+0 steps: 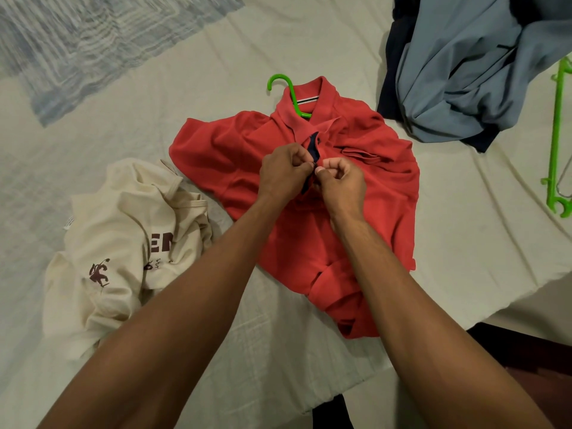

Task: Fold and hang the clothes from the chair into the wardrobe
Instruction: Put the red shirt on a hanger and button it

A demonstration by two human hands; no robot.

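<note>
Both hands are bunched up right at the chest of the red polo. The left hand has its fingers curled in, pinching the edge of the placket, and the right hand is doing the same from the other side, thumb and fingertips nipping the cloth. They nearly touch each other, so it looks like buttoning, though the button itself is too small to make out.

The polo lies flat-ish on the bed, front up, with a green hanger already through the neck, hook poking out past the collar. Its long axis runs from that collar, far from the person, down to the hem near the bed's edge, tilted a bit to the right. So it points away, collar first.

Handling-wise it's soft, light knit, floppy, rumples easily, nothing fragile. It probably won't slide off the hanger much once buttoned. Best bet for lifting is the hanger hook or neck, not the cloth.

A cream tee sits crumpled just left of it, a blue-grey garment heaped at the upper right, another green hanger beyond that.
</note>
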